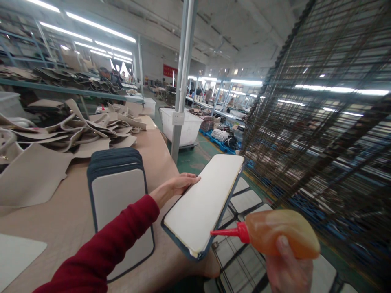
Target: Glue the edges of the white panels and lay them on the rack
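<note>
the right hand (289, 264) is curling its fingers around an amber bottle (282, 230), whose red nozzle (227, 232) is pointing at the edge of a white panel (204, 199). the left hand (183, 183) is holding that tilted panel by its opposite edge; leftward, a dark-rimmed stack (119, 191) is resting on the table (156, 150).

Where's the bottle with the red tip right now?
In the head view, the bottle is at lower right, in the right hand, its red tip by the edge of the white panel in the left hand.
</note>
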Tool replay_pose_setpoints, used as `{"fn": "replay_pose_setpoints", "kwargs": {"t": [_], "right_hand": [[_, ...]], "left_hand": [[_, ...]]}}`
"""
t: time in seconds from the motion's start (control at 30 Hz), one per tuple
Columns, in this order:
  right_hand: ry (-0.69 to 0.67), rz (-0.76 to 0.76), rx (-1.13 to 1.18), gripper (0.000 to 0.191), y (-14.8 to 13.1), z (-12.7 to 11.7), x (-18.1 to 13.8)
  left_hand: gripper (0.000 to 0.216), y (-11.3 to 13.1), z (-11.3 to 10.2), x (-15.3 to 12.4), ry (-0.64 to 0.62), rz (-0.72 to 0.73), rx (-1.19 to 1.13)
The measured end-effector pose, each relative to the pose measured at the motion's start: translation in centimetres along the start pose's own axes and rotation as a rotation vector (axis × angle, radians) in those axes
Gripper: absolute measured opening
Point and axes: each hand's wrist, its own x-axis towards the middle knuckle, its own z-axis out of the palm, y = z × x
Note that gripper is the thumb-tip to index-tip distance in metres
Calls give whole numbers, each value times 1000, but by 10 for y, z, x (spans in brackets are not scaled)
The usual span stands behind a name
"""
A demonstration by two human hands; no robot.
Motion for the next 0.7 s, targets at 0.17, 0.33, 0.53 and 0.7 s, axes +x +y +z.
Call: {"fn": "replay_pose_setpoints", "kwargs": {"t": [0.17, 0.33, 0.53, 0.7], "right_hand": [[11, 48, 27, 34, 0, 2, -2], [-5, 35, 21, 34, 2, -1, -4], [-44, 21, -76, 38, 13, -18, -1], [-12, 38, -61, 36, 15, -17, -4]], "left_hand": [[29, 0, -2, 0, 16, 21, 1], [25, 2, -4, 3, 70, 18, 13], [22, 3, -9, 3, 79, 23, 0], [22, 6, -12, 1, 89, 26, -27]]}}
